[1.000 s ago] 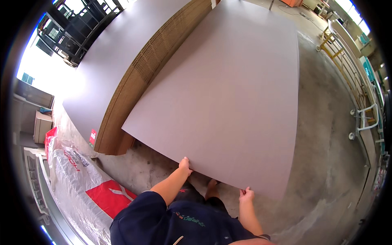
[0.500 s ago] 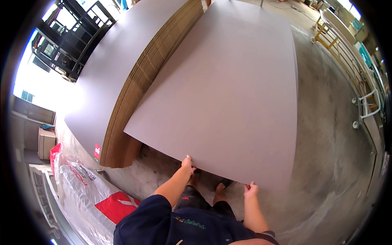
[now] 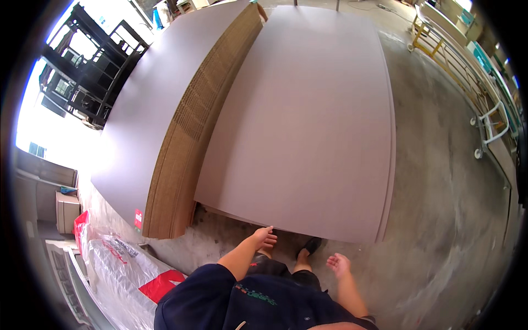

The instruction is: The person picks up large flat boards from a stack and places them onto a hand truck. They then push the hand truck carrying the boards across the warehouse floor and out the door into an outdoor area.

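Observation:
A large greyish-mauve board (image 3: pixel 302 126) lies flat on at least one similar sheet, whose edge (image 3: pixel 391 159) shows along its right side. My left hand (image 3: pixel 265 237) is at the near edge of the board, fingers loosely apart and gripping nothing; whether a fingertip still touches the edge I cannot tell. Lower and to the right, my right hand (image 3: pixel 339 265) hangs in the air off the board, its fingers loosely curled, apart and holding nothing.
A tall stack of the same boards (image 3: pixel 184 129) stands close on the left. Plastic wrapping (image 3: pixel 124 269) lies at the lower left. Beyond the stack is a dark forklift (image 3: pixel 91 71). Wheeled trolleys (image 3: pixel 492 126) line the right side, past concrete floor (image 3: pixel 440 181).
The top board has come down and swung into line with the sheet below, away from the stack's side. Both hands have let go of its near edge; the right has drawn back.

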The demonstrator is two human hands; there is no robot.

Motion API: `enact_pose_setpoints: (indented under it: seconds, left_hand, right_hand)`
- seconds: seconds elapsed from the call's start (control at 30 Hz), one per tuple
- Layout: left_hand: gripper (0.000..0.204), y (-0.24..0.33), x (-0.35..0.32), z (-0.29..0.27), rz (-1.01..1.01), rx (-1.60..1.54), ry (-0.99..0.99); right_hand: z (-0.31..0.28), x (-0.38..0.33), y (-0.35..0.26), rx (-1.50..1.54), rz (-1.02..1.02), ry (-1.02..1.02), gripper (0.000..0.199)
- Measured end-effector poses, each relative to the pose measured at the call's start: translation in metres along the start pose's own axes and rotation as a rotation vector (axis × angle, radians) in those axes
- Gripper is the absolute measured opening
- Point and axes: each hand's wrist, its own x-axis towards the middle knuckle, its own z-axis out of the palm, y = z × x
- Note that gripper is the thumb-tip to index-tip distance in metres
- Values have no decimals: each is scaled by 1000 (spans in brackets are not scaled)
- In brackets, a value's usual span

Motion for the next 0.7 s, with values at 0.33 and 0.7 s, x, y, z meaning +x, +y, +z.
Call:
enact_pose_setpoints:
  seconds: [0.33, 0.7]
  left_hand:
    - [36, 1, -29, -46, 271, 441, 270]
    - [30, -36, -47, -53, 237, 699, 247]
  right_hand:
    - [8, -22, 32, -325, -105, 21, 16]
    - [-87, -69, 57, -236, -290, 178, 16]
